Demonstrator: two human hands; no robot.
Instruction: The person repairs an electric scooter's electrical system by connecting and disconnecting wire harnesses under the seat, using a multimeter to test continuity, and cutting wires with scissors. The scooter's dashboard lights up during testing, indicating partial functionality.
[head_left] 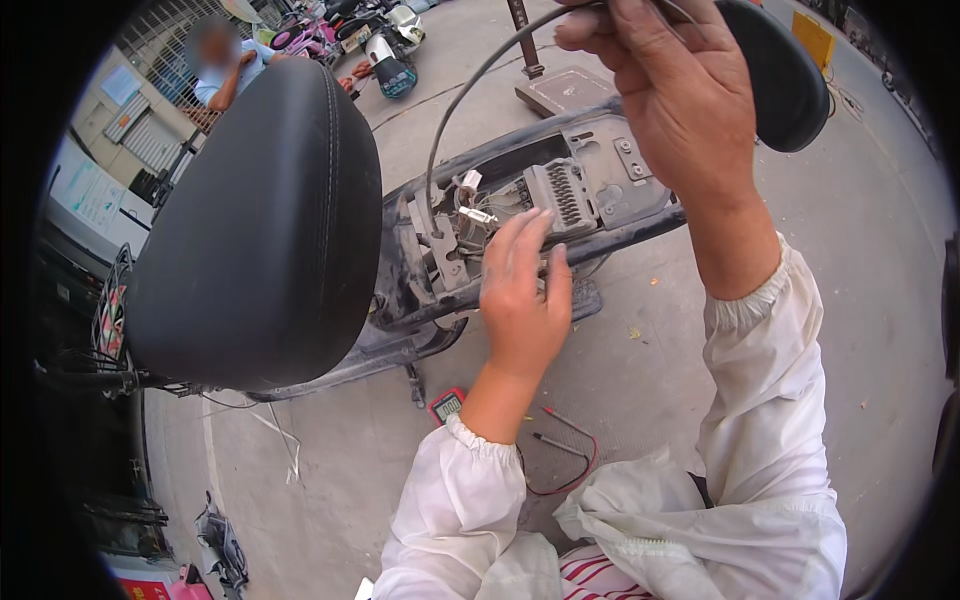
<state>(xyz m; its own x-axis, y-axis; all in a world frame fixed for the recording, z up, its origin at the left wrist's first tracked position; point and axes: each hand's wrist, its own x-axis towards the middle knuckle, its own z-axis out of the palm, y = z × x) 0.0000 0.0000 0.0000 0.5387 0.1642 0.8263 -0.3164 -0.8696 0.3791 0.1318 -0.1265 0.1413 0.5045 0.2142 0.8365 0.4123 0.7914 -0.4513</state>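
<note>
Raised at the upper right, my right hand (690, 105) is closed around a thin dark cable (468, 88). The cable arcs left and drops into the opened frame of an electric scooter (470, 290). My left hand (525, 285) has its fingers apart and holds nothing I can see. Its fingertips are over the near edge of a grey finned controller box (566, 195); whether they touch it I cannot tell. Just left of those fingers lie a white wire connector (478, 215) and thin wires. The tilted black seat (260, 220) fills the left side.
Below the scooter, a red multimeter (447, 404) lies on the ground, its probe leads (565, 445) beside it. A black padded backrest (790, 75) stands at the right. Behind the seat is another person (225, 75); parked scooters (385, 45) stand farther back.
</note>
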